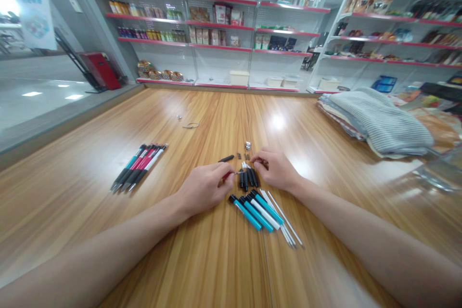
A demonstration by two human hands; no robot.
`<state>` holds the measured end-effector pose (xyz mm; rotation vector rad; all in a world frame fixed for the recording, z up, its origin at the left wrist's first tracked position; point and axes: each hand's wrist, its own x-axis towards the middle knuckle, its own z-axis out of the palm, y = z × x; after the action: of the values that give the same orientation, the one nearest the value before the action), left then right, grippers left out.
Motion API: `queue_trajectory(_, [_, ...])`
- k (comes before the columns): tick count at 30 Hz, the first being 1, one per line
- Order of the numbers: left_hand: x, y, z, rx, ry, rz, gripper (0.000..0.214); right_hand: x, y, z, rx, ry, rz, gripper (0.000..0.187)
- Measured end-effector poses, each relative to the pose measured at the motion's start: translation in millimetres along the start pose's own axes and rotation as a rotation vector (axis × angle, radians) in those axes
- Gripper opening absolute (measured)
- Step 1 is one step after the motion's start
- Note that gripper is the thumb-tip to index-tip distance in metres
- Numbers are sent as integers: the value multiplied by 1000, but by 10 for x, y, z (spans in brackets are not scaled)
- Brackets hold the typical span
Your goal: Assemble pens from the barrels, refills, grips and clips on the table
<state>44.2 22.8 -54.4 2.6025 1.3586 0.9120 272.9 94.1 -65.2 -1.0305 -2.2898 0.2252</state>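
My left hand (205, 186) is closed around a red pen barrel (226, 177), and a thin tip sticks out of it to the right. My right hand (276, 167) has its thumb and fingers pinched beside the small springs (247, 156); whatever is between them is hidden. Silvery pen tips (247, 145) lie just beyond. Several black pen grips (249, 179) stand close together between my hands. Nearer to me lie blue pen barrels (249, 212), a white pen barrel (265, 214) and thin white refills (286, 226). A loose black grip (226, 158) rests past my left fingers.
A row of whole pens (139, 167) lies on the wooden table (202, 260) at the left. Farther back are a thin loop (191, 125) and a tiny shiny piece (179, 117). Folded cloths (382, 122) and a clear container (440, 168) occupy the right side. Stocked shelves (220, 21) stand behind.
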Motion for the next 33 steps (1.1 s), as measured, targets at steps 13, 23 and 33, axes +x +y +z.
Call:
queue_trajectory(13, [-9, -14, 40, 45, 1, 43, 18, -61, -337, -99, -38, 11, -462, 13])
queue_trajectory(23, [-19, 9, -24, -143, -11, 31, 27, -49, -354, -118, -9, 37, -448, 9])
queue_trajectory(33, [-24, -55, 48, -208, 96, 100, 29, -55, -305, -80, -27, 116, -481, 8])
